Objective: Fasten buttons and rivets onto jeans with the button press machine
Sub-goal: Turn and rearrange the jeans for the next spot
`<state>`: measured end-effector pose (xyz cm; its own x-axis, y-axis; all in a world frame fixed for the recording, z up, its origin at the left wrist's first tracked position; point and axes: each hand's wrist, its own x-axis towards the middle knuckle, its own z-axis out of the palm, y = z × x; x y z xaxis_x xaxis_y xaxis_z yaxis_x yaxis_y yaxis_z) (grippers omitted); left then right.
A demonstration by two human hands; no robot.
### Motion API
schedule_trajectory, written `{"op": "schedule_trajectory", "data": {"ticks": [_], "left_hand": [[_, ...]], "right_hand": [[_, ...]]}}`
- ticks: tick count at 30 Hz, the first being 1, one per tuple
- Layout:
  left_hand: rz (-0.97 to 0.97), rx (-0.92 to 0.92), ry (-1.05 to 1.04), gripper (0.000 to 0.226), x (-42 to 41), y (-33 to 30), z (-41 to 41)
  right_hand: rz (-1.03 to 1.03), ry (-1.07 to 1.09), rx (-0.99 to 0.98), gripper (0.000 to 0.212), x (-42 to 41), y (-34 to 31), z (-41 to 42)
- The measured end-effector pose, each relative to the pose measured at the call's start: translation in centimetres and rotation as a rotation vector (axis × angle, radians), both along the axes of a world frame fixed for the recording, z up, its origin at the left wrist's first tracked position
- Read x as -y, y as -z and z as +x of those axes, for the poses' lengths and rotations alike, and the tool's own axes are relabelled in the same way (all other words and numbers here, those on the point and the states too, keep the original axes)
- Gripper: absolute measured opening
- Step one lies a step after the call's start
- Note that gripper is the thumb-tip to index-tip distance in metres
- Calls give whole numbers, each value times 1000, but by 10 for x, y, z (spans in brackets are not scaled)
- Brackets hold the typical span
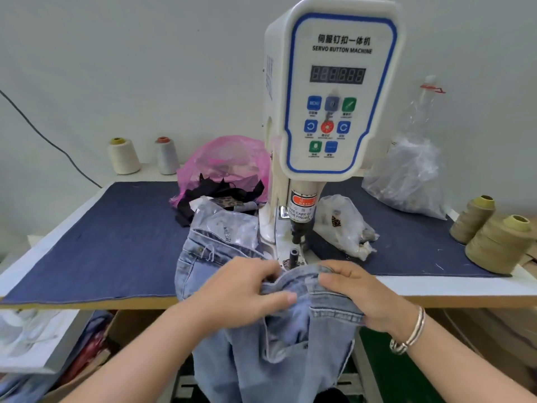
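Note:
Light blue jeans (279,344) lie over the table's front edge and hang down between my arms. My left hand (247,289) grips the waistband on the left, thumb underneath. My right hand (351,286) holds the waistband on the right, fingers curled over the denim. The white servo button machine (334,91) stands straight ahead. Its black upper punch (299,231) hangs above the lower die post (293,255), which sits just beyond the waistband between my hands. The fabric is near the die but not over it.
A dark blue cloth (116,242) covers the table. A pink bag with black scraps (226,167) lies left of the machine, clear plastic bags (343,225) of parts right. Thread cones stand at back left (123,155) and far right (497,245).

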<state>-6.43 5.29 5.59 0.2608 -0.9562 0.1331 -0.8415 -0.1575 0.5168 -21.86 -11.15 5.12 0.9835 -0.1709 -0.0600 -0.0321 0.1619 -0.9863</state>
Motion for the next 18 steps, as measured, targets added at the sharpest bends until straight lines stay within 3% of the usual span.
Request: {"op": "schedule_trajectory", "data": {"ticks": [3,5,7,10,11,13,15,18], "left_hand": [[350,-435,220,23,-10,7,5],[441,-681,277,20,-16,10,7],[301,-584,185,19,-12,11,12],[43,-103,-57,28,10,4,27],[14,-57,-117,27,17,5,29],[9,-153,-192,18,29,15,32],[17,-370,-219,14,36,25,32],[-90,-570,-275,34,43,29,35]], "right_hand": [[165,-117,-135,32,5,14,-16],[146,-71,-194,32,13,17,-18],[58,4,-205,24,22,14,-9],[30,114,-210,15,28,9,15],[47,157,-213,17,31,11,23],[54,224,-199,21,35,17,37],[-7,282,-182,20,37,24,48],[-150,358,-165,20,37,32,59]]}}
